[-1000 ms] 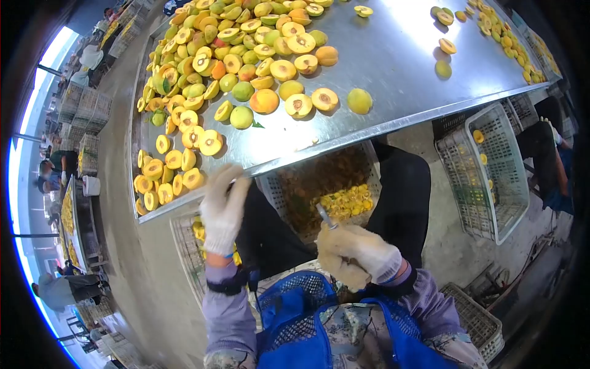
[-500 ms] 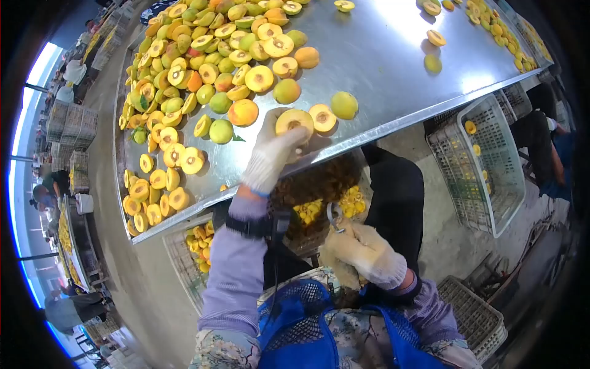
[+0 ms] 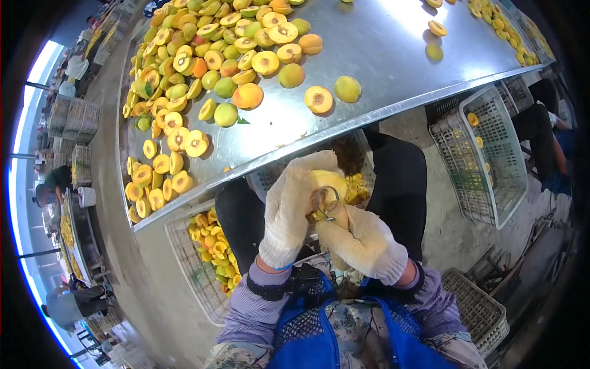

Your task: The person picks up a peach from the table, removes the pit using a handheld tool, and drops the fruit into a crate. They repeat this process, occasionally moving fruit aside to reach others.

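My left hand (image 3: 289,203), in a whitish knit glove, is closed around a halved yellow peach (image 3: 329,179) over my lap. Its cut side faces the tool. In my gloved right hand (image 3: 369,245) is a peach pitting tool (image 3: 322,195) with a curved metal loop, its handle hidden in the fist. The loop lies against the flesh of the peach half. Above my hands, on the metal table (image 3: 369,37), are a cut peach half (image 3: 318,99) showing its pit hollow and a rounder greenish peach (image 3: 348,89).
A large heap of halved peaches (image 3: 203,61) covers the table's left side. Below the table edge stands a crate of peach pieces (image 3: 215,246) by my left leg. At right are a tilted plastic crate (image 3: 485,160) and another crate (image 3: 476,310). People work at far left.
My left hand has lifted a peach half off the table and brought it down to my lap. The tool in my right hand has moved up and now meets it.
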{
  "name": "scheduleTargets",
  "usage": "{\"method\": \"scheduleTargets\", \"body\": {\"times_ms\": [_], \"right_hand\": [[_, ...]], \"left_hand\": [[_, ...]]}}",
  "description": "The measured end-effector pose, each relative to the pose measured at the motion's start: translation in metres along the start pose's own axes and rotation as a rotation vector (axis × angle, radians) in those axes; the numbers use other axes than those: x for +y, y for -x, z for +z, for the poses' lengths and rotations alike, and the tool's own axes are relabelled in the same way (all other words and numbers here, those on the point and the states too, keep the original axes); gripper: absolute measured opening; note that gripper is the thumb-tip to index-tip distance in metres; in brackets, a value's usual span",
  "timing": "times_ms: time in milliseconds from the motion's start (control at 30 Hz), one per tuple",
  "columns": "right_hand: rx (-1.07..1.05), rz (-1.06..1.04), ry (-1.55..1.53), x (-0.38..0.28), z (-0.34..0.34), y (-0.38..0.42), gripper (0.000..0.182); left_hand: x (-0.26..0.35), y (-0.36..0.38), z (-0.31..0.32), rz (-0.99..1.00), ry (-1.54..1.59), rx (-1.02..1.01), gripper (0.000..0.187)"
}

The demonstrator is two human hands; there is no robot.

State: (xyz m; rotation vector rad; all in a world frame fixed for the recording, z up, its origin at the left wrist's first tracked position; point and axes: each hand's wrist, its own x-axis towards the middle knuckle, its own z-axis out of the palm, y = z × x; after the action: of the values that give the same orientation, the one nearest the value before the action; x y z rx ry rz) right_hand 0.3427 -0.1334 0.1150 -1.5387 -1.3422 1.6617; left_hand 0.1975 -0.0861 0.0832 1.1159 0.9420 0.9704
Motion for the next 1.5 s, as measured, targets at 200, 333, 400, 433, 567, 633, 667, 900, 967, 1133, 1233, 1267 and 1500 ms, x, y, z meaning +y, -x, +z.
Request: {"method": "scheduleTargets", "body": {"times_ms": [200,333,400,433,567,633,667,900,967,1133,1233,1267,1500], "right_hand": [[0.001,-0.335,-0.075,0.022,0.008,0.014,0.021],[-0.169,-0.106,-0.402,0.014,0.001,0.019,0.019],[-0.264,0.078,-0.505,0.010,-0.003,0.022,0.021],[-0.263,0.073,-0.504,0.007,-0.006,0.024,0.021],[-0.373,0.137,-0.564,0.001,-0.013,0.026,0.027],[-0.422,0.172,-0.505,0.002,-0.014,0.028,0.029],[-0.408,0.162,-0.542,0.004,-0.014,0.030,0.030],[-0.368,0.148,-0.509,0.005,-0.015,0.042,0.032],[-0.364,0.086,-0.500,0.005,-0.014,0.045,0.031],[-0.191,-0.090,-0.558,0.021,0.002,0.049,0.028],[-0.298,0.150,-0.615,0.025,0.001,0.050,0.029],[-0.303,0.148,-0.607,0.023,0.002,0.051,0.029],[-0.406,0.028,-0.922,0.028,0.020,0.066,0.031]], "left_hand": [[0.004,0.011,0.013,0.249,-0.104,0.037,0.055],[0.029,0.017,0.011,0.250,-0.364,-0.049,0.048],[0.036,0.016,0.011,0.128,-0.437,-0.102,0.046],[0.032,0.014,0.012,0.337,-0.514,-0.091,0.046],[0.042,0.015,0.018,0.199,-0.309,-0.093,0.042],[0.043,0.013,0.023,-0.180,-0.017,-0.036,0.037],[0.045,0.015,0.024,-0.176,-0.020,-0.038,0.037],[0.054,0.024,0.031,0.271,-0.611,-0.101,0.024],[0.050,0.024,0.028,0.218,-0.382,-0.121,0.025],[0.043,0.035,0.037,0.777,-0.608,0.023,0.026],[0.053,0.039,0.035,0.319,-0.439,-0.104,0.024],[0.054,0.041,0.034,0.320,-0.438,-0.102,0.024],[0.072,0.046,0.021,-0.046,-0.103,-0.321,0.028]]}}
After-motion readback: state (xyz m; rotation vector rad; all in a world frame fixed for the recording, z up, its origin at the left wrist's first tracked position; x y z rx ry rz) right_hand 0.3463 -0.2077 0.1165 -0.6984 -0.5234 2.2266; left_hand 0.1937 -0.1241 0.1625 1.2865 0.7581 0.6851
